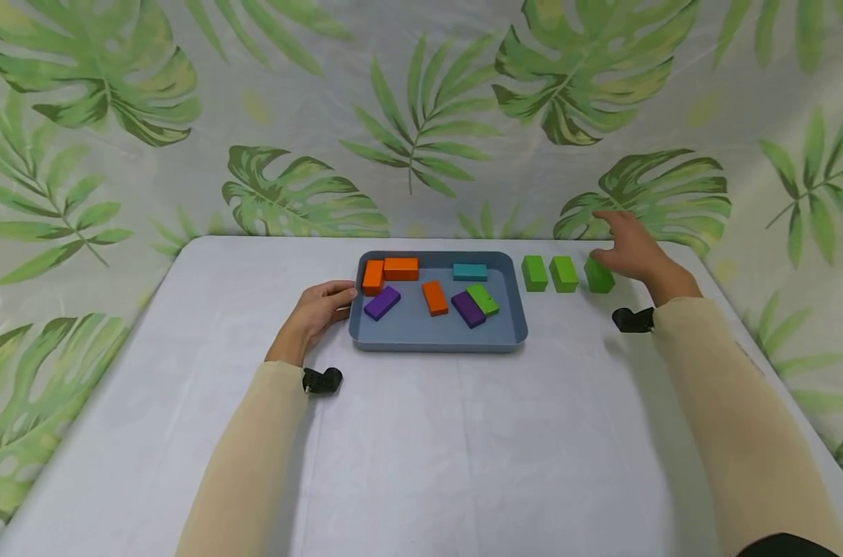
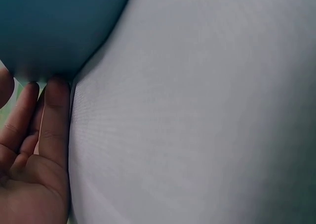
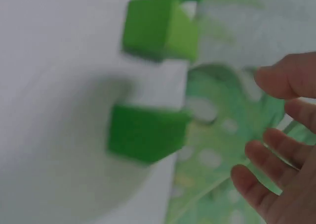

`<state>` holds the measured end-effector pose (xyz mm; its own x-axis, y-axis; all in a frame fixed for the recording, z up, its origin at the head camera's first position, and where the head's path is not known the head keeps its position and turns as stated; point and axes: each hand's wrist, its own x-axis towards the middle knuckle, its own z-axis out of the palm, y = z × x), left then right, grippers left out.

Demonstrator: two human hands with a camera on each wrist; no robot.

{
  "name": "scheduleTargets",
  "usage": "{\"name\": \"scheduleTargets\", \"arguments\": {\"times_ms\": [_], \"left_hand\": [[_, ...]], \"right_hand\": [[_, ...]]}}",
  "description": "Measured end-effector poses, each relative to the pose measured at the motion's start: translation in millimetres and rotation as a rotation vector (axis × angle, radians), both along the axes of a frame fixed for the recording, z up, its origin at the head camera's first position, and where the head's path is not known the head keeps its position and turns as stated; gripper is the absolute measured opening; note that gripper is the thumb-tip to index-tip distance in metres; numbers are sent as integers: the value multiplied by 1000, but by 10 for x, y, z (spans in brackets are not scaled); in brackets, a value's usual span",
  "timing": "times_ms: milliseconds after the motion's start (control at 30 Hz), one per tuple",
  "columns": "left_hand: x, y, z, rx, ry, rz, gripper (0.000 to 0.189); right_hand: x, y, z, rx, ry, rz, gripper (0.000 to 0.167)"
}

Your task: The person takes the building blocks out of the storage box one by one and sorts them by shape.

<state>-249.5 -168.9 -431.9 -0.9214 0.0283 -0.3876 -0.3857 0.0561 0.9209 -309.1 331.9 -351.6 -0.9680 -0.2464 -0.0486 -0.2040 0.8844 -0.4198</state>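
Note:
A shallow blue-grey tray (image 1: 438, 337) holds orange, purple, teal and green blocks. My left hand (image 1: 319, 309) is at the tray's left side; in the left wrist view its extended fingers (image 2: 54, 120) meet the tray's wall (image 2: 54, 31). To the right of the tray, three green blocks stand in a row: a left one (image 1: 535, 274), a middle one (image 1: 564, 275) and a right one (image 1: 599, 276). Over the right one is my right hand (image 1: 633, 251), thumb and fingers spread apart. The right wrist view shows a gap between this hand and the right green block (image 3: 148, 132).
In the tray, an upright-looking orange block (image 1: 373, 277) is beside a longer orange one (image 1: 401, 269), and a purple block (image 1: 468, 309) lies against a green one (image 1: 482, 299). Behind the white-covered table (image 1: 449, 449) hangs a leaf-printed cloth (image 1: 428, 116).

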Motion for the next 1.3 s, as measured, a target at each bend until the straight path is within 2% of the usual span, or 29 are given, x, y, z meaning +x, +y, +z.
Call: {"name": "scheduleTargets", "arguments": {"times_ms": [200, 333, 533, 767, 867, 1133, 1300], "left_hand": [[2, -7, -2, 0, 3, -4, 45], [9, -14, 9, -3, 10, -6, 45], [23, -33, 10, -11, 4, -8, 45], [22, -17, -3, -10, 5, -5, 44], [5, -3, -12, -7, 9, -2, 43], [1, 9, -8, -7, 6, 4, 43], [0, -12, 5, -7, -4, 10, 43]], "right_hand": [[21, -253, 199, -4, 70, 40, 63], [15, -366, 234, -19, 103, 63, 58], [-27, -500, 207, -24, 99, 106, 55], [-1, -690, 250, 3, 112, 207, 49], [20, -827, 265, -5, 114, 241, 46], [-34, -1277, 182, 13, 115, 349, 42], [-42, -1570, 139, 7, 104, 386, 41]]}}
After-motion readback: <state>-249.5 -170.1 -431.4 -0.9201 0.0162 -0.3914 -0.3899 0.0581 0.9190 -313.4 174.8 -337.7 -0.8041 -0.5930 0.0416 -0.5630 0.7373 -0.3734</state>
